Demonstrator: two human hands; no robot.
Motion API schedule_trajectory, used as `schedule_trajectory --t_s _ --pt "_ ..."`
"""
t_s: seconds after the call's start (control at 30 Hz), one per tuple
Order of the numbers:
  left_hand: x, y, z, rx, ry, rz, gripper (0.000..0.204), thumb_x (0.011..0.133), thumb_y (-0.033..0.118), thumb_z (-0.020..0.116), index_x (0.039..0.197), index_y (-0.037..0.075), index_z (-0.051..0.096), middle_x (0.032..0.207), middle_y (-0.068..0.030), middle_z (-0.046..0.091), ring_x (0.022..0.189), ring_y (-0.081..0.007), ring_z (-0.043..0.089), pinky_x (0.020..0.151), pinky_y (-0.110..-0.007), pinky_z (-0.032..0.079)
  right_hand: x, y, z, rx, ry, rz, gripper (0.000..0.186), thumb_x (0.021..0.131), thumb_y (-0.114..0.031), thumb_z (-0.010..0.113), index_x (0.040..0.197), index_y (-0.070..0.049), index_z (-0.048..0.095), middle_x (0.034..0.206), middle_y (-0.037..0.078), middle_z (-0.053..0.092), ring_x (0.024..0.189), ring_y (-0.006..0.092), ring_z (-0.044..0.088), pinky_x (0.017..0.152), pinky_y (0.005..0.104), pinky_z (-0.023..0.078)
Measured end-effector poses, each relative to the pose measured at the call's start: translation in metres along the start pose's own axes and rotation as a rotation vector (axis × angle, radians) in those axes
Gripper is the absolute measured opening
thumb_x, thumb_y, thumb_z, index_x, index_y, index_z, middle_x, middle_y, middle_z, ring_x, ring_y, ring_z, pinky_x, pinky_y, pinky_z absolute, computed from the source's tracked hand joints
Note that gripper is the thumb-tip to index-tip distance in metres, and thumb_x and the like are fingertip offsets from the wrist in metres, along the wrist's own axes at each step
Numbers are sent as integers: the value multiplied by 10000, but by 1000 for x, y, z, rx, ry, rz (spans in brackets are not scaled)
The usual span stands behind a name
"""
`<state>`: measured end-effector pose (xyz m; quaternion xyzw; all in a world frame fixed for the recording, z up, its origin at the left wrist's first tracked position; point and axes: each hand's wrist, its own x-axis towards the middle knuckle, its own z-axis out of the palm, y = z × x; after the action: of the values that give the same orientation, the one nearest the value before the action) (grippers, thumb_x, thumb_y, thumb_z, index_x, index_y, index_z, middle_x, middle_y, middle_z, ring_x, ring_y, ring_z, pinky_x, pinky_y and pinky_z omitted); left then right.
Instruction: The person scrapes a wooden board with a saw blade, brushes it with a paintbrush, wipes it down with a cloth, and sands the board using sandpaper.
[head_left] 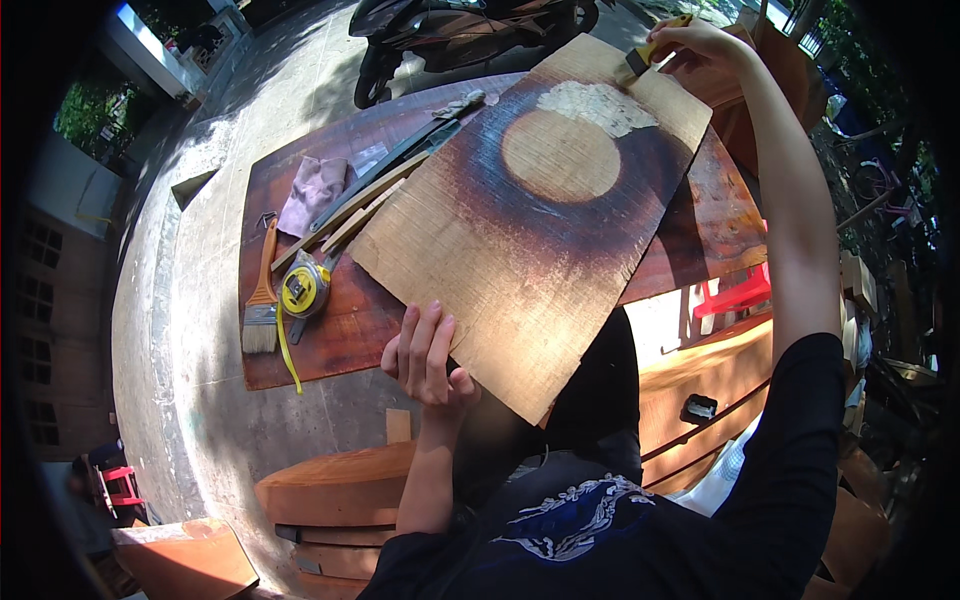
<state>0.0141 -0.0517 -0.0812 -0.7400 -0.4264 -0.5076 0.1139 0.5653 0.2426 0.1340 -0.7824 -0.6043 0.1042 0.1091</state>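
A plywood board [505,300] lies tilted across a red-brown tabletop [715,240], with a dark scorched ring round a pale circle and a whitish, rough patch above it. My left hand [428,365] grips the board's lower left edge, fingers curled. At the board's far upper corner, my right hand [690,48] holds a small brush [642,58] with a yellow handle, its bristles on or close by the surface. Left of the board lie a wide paintbrush [262,285], a tape measure [303,290], a pinkish cloth [313,195], wooden strips [360,195] and long dark tools.
A parked motorbike [450,35] stands beyond the table. A red stool [730,290] shows at the right. Curved wooden pieces [330,485] lie below on both sides of me. A partly hidden person [95,465] is at the far lower left beside red plastic furniture.
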Motion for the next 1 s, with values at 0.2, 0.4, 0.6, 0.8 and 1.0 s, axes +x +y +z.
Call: schedule_trajectory --t_s 0.2,0.4,0.6,0.8,1.0 --pt "0 0 2 -2 -7 -3 577 1180 423 287 1224 67 740 1324 -125 784 1322 -318 701 1070 -398 413 -5 10 -3 72 134 2 304 930 -290 751 1167 -102 782 967 83 843 801 231 817 666 377 611" --pt "-4 -3 4 6 -25 1 631 1190 442 224 1271 37 700 1345 -160 764 1333 -354 683 1108 -432 392 -5 9 -6 148 274 0 304 867 -263 833 1092 -59 838 952 102 841 838 252 806 693 419 615" --pt "1 1 5 4 3 0 583 1172 418 257 1212 84 734 1289 -117 793 1284 -310 719 1059 -393 412 11 -4 -9 -730 402 91 267 871 -263 820 1058 -77 860 927 74 840 865 281 816 729 428 620" --pt "-1 -1 5 20 29 7 585 1171 424 258 1229 90 735 1299 -113 793 1282 -303 723 1058 -392 408 -3 -82 17 -14 47 1 257 991 -284 740 1138 -85 807 1027 131 837 832 245 818 597 383 618" --pt "-4 -1 2 22 1 -6 590 1178 444 262 1238 95 733 1299 -112 794 1292 -291 718 1053 -388 407 0 -104 50 544 120 -70 203 995 -198 707 1088 -51 811 993 154 826 866 285 814 680 402 629"
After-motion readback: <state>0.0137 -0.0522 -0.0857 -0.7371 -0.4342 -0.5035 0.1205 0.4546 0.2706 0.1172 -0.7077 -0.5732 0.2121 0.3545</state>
